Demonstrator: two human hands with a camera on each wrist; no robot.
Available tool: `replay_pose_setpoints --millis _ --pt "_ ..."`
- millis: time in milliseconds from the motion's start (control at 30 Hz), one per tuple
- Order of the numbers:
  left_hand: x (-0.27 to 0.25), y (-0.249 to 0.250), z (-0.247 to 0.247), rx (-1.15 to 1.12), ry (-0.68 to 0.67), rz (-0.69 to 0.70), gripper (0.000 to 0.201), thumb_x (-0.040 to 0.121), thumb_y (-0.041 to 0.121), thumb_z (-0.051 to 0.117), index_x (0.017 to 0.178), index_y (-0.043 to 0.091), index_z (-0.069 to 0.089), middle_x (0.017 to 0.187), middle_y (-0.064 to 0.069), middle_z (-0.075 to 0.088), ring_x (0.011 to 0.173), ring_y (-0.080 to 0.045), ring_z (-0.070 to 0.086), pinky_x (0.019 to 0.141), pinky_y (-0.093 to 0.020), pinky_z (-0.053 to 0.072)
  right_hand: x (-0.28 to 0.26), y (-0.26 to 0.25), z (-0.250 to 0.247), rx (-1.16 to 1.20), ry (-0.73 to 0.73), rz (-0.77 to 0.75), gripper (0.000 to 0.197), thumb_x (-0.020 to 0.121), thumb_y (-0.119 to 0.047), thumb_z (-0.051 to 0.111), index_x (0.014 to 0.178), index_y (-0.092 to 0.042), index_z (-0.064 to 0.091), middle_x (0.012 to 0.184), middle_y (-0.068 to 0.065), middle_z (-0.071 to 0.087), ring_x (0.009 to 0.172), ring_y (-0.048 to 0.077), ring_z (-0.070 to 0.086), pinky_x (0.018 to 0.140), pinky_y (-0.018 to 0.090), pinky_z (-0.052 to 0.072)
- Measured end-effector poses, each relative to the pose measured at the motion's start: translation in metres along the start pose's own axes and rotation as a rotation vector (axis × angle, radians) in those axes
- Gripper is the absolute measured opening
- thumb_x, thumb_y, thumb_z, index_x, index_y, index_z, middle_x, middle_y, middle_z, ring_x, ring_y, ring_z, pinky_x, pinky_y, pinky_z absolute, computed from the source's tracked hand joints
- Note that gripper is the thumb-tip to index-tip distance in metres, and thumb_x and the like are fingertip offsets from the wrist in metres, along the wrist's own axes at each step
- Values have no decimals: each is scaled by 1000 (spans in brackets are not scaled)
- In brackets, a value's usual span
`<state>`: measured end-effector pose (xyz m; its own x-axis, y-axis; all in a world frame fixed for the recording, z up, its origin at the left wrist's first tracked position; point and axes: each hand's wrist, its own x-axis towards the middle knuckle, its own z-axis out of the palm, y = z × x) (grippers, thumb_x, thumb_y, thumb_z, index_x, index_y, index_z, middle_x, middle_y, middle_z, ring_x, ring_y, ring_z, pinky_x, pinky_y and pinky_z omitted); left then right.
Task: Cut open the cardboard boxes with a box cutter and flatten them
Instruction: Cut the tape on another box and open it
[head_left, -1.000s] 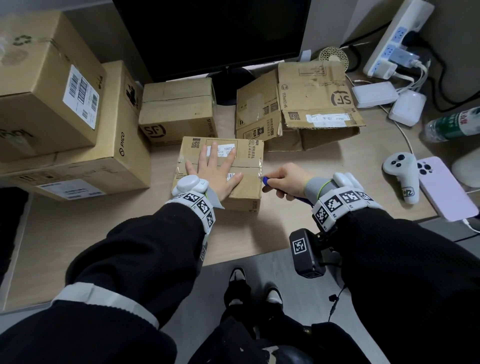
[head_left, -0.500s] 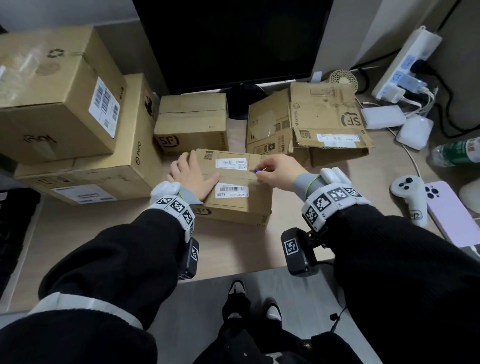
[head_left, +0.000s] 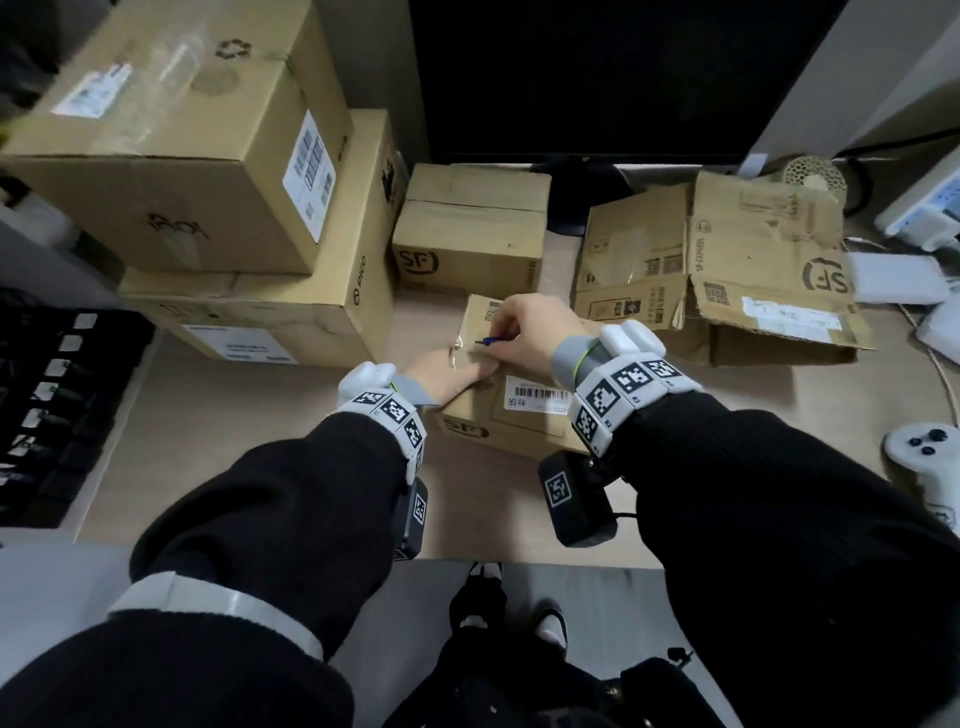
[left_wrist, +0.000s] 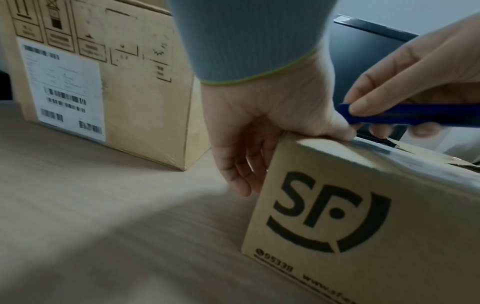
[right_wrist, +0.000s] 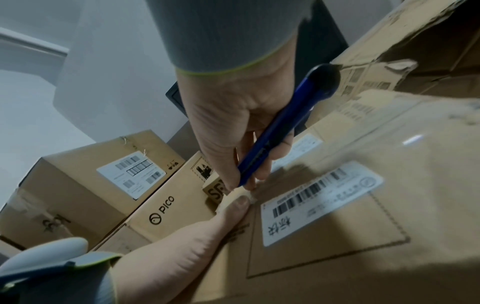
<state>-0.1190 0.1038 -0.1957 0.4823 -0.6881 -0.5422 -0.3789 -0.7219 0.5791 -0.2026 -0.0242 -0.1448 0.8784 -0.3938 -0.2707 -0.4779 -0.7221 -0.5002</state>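
Note:
A small taped SF box (head_left: 524, 415) with a barcode label lies on the desk in front of me. My left hand (head_left: 449, 370) grips its left end, thumb on the top edge (left_wrist: 335, 127) and fingers down the side. My right hand (head_left: 524, 330) reaches across the top and holds a blue box cutter (head_left: 491, 341). Its tip sits at the tape on the left end, just beside my left thumb (right_wrist: 240, 202). In the right wrist view the cutter (right_wrist: 283, 127) runs down through my right hand's fingers to the box top (right_wrist: 389, 216).
Two large boxes (head_left: 171, 135) are stacked at the left, the lower one marked PICO (head_left: 311, 301). Another SF box (head_left: 467, 239) stands behind the small one. An opened box (head_left: 727, 270) lies at the right. A monitor (head_left: 597, 78), a white controller (head_left: 924, 462) and a keyboard (head_left: 47, 405) surround the desk (head_left: 234, 457).
My right hand carried the cutter from the box's right end across the top to its left end. My left hand slid from flat on the top to gripping the left end.

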Motion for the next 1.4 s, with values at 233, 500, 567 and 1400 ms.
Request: replay_pose_setpoints --millis 233,500,567,1400 --pt "-3 -1 -6 69 -41 48 39 97 53 42 123 28 56 116 6 60 105 -11 52 84 -24 35 14 -17 3 -68 -86 -34 7 81 -25 69 76 -25 63 94 -1 70 91 18 63 78 32 53" --pt "12 -9 4 -90 20 21 67 72 75 41 117 29 59 112 1 66 109 -20 60 97 -44 45 17 -23 5 -109 -130 -15 10 80 -24 67 75 -28 59 98 -2 69 93 19 62 78 30 52" --pt "8 -7 3 -115 12 29 68 70 76 41 116 29 59 112 1 67 108 -20 60 97 -43 46 17 -24 5 -102 -138 -2 14 80 -22 66 71 -29 58 98 -2 68 93 18 62 76 28 52" --pt "-2 -6 8 -601 -60 -225 16 89 29 63 94 14 62 76 -2 66 52 -8 63 45 -17 47 2 -4 8 -65 -81 92 9 83 -29 66 85 -21 69 93 0 70 89 21 64 76 31 54"
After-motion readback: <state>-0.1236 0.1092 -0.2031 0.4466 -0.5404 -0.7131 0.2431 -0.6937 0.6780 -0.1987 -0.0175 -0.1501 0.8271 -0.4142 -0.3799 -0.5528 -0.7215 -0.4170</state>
